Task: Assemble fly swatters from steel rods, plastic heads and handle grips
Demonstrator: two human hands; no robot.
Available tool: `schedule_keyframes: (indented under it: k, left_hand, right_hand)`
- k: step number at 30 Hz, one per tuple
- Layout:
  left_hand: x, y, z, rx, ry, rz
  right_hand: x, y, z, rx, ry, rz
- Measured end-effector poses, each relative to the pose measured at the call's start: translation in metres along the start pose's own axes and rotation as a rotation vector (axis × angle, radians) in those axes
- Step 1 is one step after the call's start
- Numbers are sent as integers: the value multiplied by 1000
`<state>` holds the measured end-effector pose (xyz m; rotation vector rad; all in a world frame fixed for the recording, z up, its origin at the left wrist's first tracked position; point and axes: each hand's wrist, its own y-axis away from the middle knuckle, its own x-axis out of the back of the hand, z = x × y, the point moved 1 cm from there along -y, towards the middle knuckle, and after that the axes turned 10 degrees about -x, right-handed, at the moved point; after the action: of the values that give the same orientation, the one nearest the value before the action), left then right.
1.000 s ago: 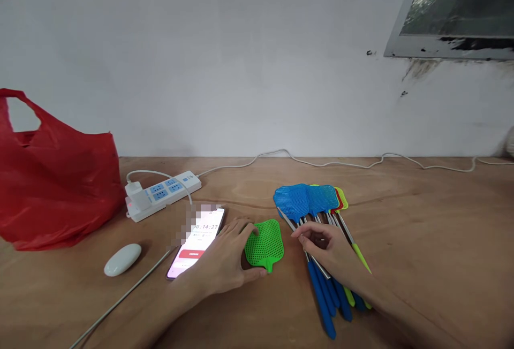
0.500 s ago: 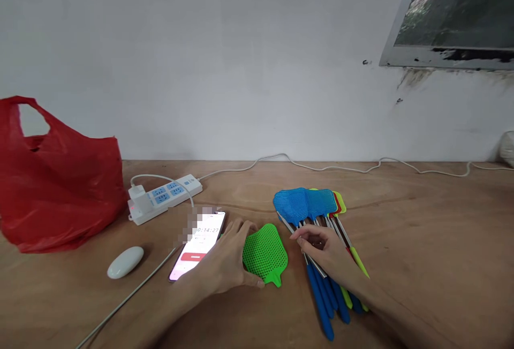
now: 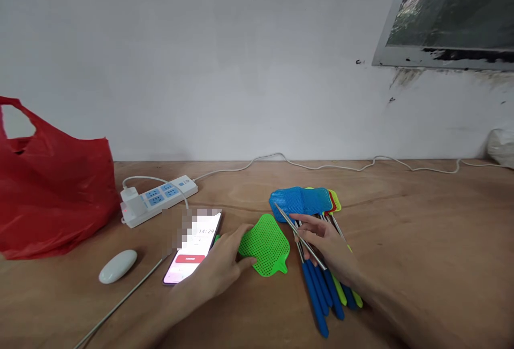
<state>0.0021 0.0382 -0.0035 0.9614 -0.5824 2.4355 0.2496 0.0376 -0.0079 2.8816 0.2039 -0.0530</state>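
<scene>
My left hand [image 3: 219, 263] rests on the wooden table [image 3: 421, 242] and grips the left edge of a loose green swatter head [image 3: 265, 244] that lies flat. My right hand [image 3: 325, 244] pinches a thin metal rod [image 3: 299, 235], lifted at a slant, its tip pointing up-left toward the green head. Under and beside that hand lies a pile of fly swatters [image 3: 309, 202] with blue, red and yellow-green heads and several blue and green handles [image 3: 319, 298].
A lit phone [image 3: 195, 252] lies just left of my left hand. Further left are a white oval object [image 3: 118, 266], a white power strip [image 3: 158, 199], a thin cable [image 3: 120, 301] and a red plastic bag [image 3: 48, 188]. A white cord [image 3: 321, 166] runs along the wall.
My right hand has raised the metal rod off the pile and swung its tip toward the green head. My left hand has turned the green head slightly, its stub now pointing right.
</scene>
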Motion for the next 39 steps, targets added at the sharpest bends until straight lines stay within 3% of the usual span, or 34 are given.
schedule_keyframes:
  k: [6,16,26,31,39]
  left_hand:
    - [3,-4,-1,30,260,11]
    - [7,-7,3,118,600,270]
    - [5,-5,16,59,642,175]
    - [5,-6,13,73,666,204]
    - [4,-7,10,110,755,280]
  right_hand:
    - [2,3,-1,-73,-10,-6]
    - [9,-2,7,200,216,62]
    - [9,-3,7,286,313,68]
    - [9,1,4,327,344,94]
    - [9,3,2,444,784,187]
